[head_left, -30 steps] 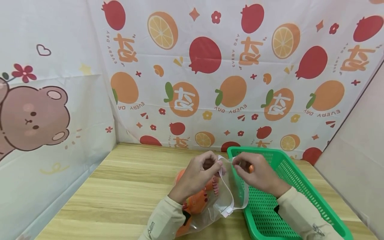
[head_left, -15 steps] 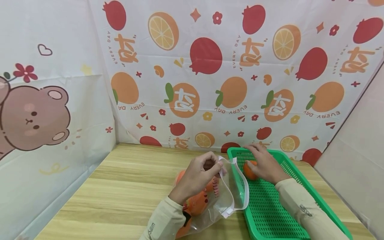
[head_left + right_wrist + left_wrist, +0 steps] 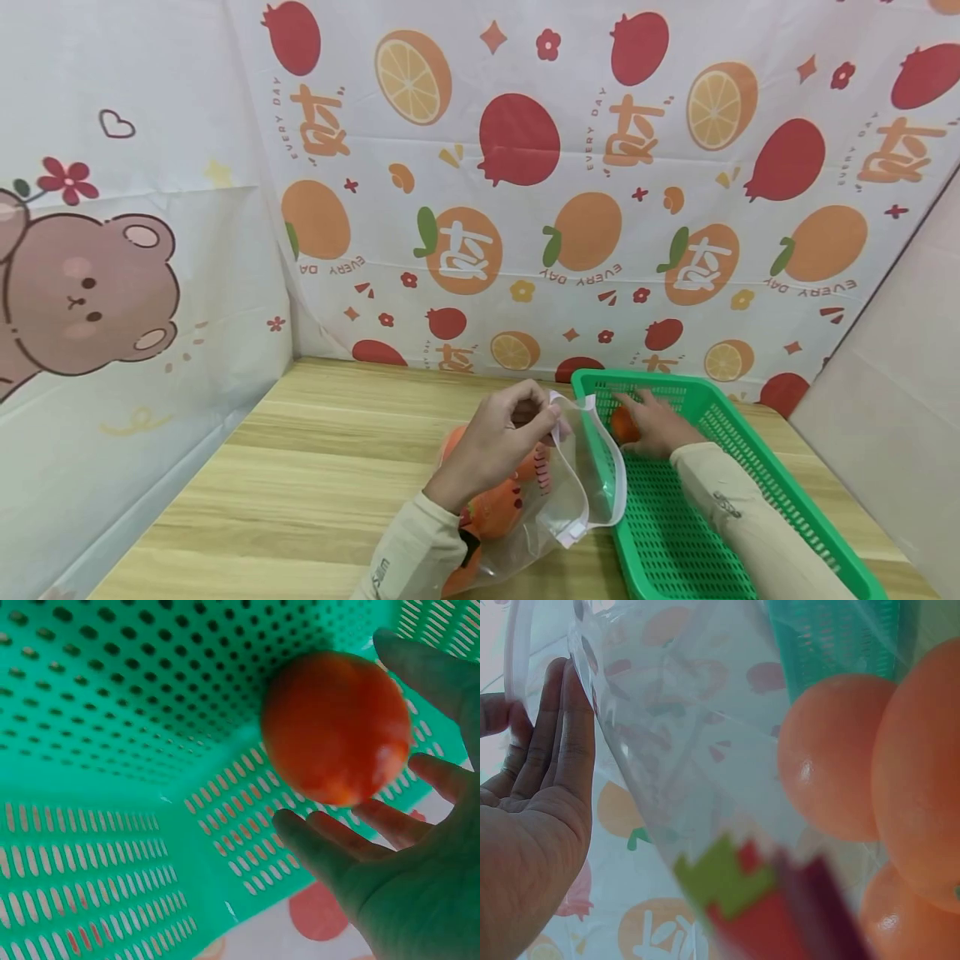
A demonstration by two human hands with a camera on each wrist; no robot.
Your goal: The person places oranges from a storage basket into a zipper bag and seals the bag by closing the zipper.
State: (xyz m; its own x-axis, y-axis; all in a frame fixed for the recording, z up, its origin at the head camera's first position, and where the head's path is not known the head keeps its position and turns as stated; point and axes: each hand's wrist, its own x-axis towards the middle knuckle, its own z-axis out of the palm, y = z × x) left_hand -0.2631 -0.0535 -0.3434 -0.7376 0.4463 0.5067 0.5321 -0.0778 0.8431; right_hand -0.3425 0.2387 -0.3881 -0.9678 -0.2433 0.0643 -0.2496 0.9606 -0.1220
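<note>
My left hand (image 3: 495, 442) pinches the white zip edge of a clear slider bag (image 3: 536, 533), holding its mouth apart toward the basket. Several oranges (image 3: 495, 507) lie inside the bag, partly behind the hand and sleeve; the left wrist view shows more of these smooth oranges (image 3: 836, 757) through the film. Down in the green basket (image 3: 787, 475), my right hand (image 3: 660, 427) is at a single orange (image 3: 624, 425) by the far left corner. Seen from the right wrist, its fingers are spread beside that orange (image 3: 335, 727), fingertips right at its skin.
The basket stands on a wood-grain table (image 3: 300, 467), its left rim close beside the bag's mouth. A fruit-print cloth (image 3: 517, 225) hangs behind the table, and a bear-print cloth (image 3: 90, 292) hangs on the left.
My right hand has left the bag's mouth, moved right and come down into the basket at the orange. The left hand keeps its hold on the bag.
</note>
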